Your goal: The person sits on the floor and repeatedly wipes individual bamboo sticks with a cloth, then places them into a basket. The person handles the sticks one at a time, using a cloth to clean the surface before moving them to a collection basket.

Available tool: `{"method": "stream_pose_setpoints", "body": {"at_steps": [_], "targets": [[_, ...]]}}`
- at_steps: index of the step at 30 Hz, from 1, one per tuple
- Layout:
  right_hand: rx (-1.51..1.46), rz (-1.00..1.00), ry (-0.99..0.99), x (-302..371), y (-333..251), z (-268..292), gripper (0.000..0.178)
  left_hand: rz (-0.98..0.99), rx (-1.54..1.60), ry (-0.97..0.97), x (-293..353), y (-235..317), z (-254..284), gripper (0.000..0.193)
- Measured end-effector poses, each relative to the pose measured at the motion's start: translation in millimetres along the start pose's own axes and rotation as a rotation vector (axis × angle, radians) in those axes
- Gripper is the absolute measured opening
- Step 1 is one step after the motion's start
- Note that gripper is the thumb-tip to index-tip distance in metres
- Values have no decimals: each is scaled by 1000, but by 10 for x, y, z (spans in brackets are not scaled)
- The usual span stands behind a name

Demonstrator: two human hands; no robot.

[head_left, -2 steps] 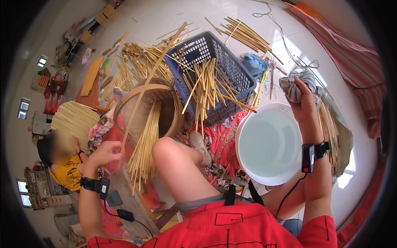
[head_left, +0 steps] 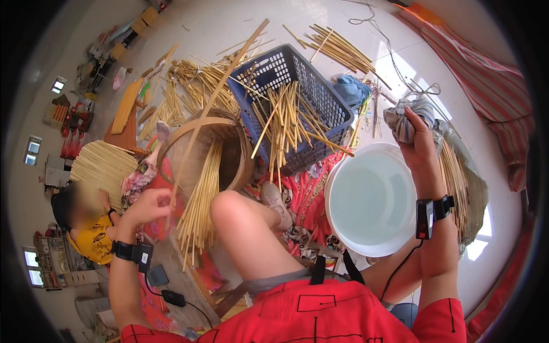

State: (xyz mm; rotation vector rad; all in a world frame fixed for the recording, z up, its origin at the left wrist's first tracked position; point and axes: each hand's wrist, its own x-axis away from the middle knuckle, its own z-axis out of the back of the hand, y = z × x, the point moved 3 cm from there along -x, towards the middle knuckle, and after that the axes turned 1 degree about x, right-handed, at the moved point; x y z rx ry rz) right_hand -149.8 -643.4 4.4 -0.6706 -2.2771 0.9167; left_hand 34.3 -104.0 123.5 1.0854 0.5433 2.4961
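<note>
My left hand (head_left: 150,207) is closed around the lower end of a long flat bamboo strip (head_left: 221,83). The strip slants up and away, crossing over a round woven basket (head_left: 246,168) and past the left side of a blue plastic crate (head_left: 345,117). In my right hand (head_left: 423,140) is a bunched grey striped cloth (head_left: 402,122), held above the far right side of a white tub (head_left: 366,250) of water. A bundle of thin bamboo sticks (head_left: 200,206) leans out of the basket by my left hand. More sticks (head_left: 286,123) fill the crate.
A co-worker in a yellow top (head_left: 94,243) sits at the left beside a fan of pale strips (head_left: 100,168). Loose sticks (head_left: 337,48) lie on the far floor. Another bundle (head_left: 454,177) rests right of my right forearm. A striped curtain (head_left: 486,80) hangs at the right.
The bamboo strip's far tip has shifted up and right, my left hand moving slightly with it. My right hand and the cloth have drifted a little to the left.
</note>
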Motion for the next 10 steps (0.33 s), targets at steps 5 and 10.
{"method": "stream_pose_setpoints", "body": {"at_steps": [5, 10], "targets": [[2, -7, -42, -11, 48, 11, 21, -229, 294, -149, -563, 1092, -66, 13], [20, -5, -34, 41, 87, -85, 24, -451, 447, -354, -1019, 1861, -444, 15]]}}
